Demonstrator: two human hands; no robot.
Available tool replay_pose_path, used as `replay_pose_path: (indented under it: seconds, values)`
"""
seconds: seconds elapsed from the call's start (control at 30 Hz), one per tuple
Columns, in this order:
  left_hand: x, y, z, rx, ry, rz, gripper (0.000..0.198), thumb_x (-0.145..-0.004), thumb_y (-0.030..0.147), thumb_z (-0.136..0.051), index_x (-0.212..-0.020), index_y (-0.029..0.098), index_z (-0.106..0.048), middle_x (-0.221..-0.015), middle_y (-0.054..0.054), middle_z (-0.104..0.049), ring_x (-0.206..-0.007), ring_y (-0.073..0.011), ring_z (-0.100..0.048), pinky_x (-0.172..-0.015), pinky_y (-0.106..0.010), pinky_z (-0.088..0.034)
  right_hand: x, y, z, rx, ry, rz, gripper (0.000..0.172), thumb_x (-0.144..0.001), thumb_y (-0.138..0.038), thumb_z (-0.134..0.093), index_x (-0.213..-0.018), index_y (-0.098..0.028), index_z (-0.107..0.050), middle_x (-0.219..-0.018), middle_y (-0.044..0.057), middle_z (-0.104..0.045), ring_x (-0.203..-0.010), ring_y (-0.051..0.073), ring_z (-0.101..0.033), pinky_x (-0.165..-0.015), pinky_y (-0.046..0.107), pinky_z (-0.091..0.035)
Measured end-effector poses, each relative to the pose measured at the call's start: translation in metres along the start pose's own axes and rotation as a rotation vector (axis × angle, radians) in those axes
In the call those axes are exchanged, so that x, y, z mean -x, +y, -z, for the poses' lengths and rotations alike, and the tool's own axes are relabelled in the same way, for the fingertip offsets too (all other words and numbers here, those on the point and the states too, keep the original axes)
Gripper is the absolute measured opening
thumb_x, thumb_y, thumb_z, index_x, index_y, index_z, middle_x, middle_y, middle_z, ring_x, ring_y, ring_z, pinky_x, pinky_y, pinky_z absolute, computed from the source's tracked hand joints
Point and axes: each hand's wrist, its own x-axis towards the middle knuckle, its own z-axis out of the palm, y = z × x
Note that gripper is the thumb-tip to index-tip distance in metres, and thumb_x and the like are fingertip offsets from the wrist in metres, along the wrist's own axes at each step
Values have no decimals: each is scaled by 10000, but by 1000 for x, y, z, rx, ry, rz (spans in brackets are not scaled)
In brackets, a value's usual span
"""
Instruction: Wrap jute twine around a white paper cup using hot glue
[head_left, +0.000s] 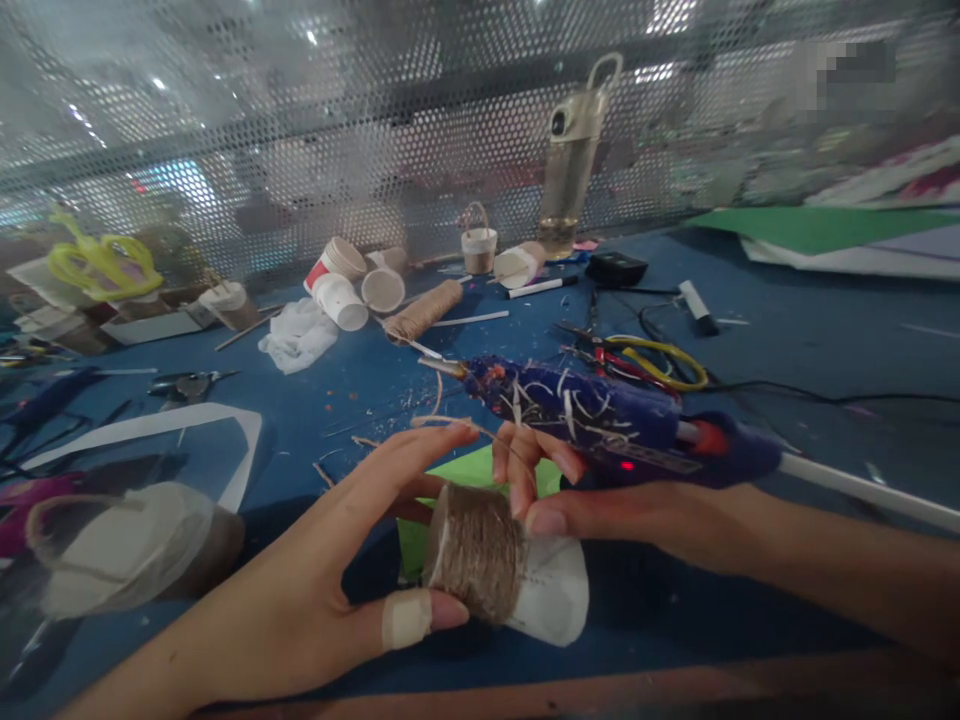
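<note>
A white paper cup (559, 590) lies on its side, its left part wrapped in rows of brown twine (480, 555). My left hand (322, 560), with a bandage on the thumb, grips the cup's wrapped end between thumb and fingers. At the edge of the winding, my right hand (547, 480) has its thumb and fingers pinched together on the twine. A loose strand arcs above both hands. Just behind the right hand is a blue hot glue gun (600, 410), strung with glue threads, its red light lit; its handle is hidden. Green paper (480, 465) shows beneath the cup.
A handled cup basket (135, 550) stands at left, near pliers (191, 385). Farther back are paper cups (341, 300), a twine roll (424, 310), a water bottle (570, 170) and a marker (540, 288). Cutters (592, 350) and cables lie right of centre, before a perforated metal screen (420, 140).
</note>
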Motion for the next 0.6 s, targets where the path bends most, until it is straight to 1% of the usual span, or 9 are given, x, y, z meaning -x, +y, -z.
replay_pose_path:
  seconds: [0.1, 0.2, 0.27, 0.37, 0.43, 0.5, 0.53, 0.6]
  values:
    - [2, -2, 1, 33, -20, 22, 815, -979, 471, -765, -1608, 659, -283, -1684, 34, -489, -1359, -308, -680, -1160, -523, -572, -1, -3, 0, -68, -2, -52, 248, -872, -416, -857, -799, -258, -681, -904, -10, -769, -873, 184, -715, -824, 328, -597]
    - [5, -4, 1, 67, -42, 50, 825, -985, 445, -760, -1615, 657, -271, -1704, 30, -456, -1380, -320, -661, -1121, -498, -607, -3, -8, -1, -63, 54, -87, 296, -826, -406, -892, -742, -244, -659, -822, -29, -731, -788, 153, -695, -779, 297, -594]
    - [6, -4, 1, 80, -53, 66, 847, -978, 424, -772, -1620, 652, -269, -1708, 25, -447, -1389, -328, -650, -1097, -481, -625, -4, -8, -2, -69, 105, -112, 360, -774, -414, -930, -696, -236, -627, -793, -32, -708, -776, 150, -690, -773, 292, -596]
    - [5, -3, 0, 91, -41, 70, 862, -965, 397, -794, -1611, 658, -286, -1702, 30, -446, -1361, -311, -662, -1096, -459, -625, -4, -5, -3, -105, 151, -155, 371, -730, -433, -960, -699, -234, -648, -806, -25, -703, -813, 160, -687, -793, 296, -586]
    - [3, -2, 0, 118, -22, 56, 818, -957, 361, -810, -1585, 630, -361, -1670, 20, -476, -1350, -291, -668, -1106, -434, -619, -4, -1, -3, -125, 147, -194, 352, -724, -425, -967, -714, -235, -671, -825, -28, -705, -840, 162, -676, -823, 299, -568]
    - [1, 0, -1, 164, -4, 23, 718, -950, 303, -819, -1526, 557, -475, -1608, -6, -525, -1370, -283, -654, -1104, -399, -619, -3, 2, -2, -121, 132, -207, 333, -730, -412, -967, -723, -238, -683, -837, -36, -703, -850, 158, -661, -827, 291, -545]
    - [-1, 1, -1, 184, 1, 1, 664, -945, 276, -823, -1485, 518, -523, -1570, -17, -547, -1380, -278, -647, -1099, -380, -621, -3, 3, -2, -114, 128, -201, 323, -741, -408, -961, -724, -240, -685, -836, -40, -702, -843, 154, -653, -816, 287, -536]
    - [-3, 2, -2, 204, 2, -31, 587, -940, 245, -824, -1420, 468, -570, -1496, -25, -582, -1366, -258, -652, -1082, -345, -627, -3, 5, -1, -102, 133, -152, 304, -757, -388, -956, -731, -246, -689, -830, -46, -700, -815, 149, -645, -781, 285, -527]
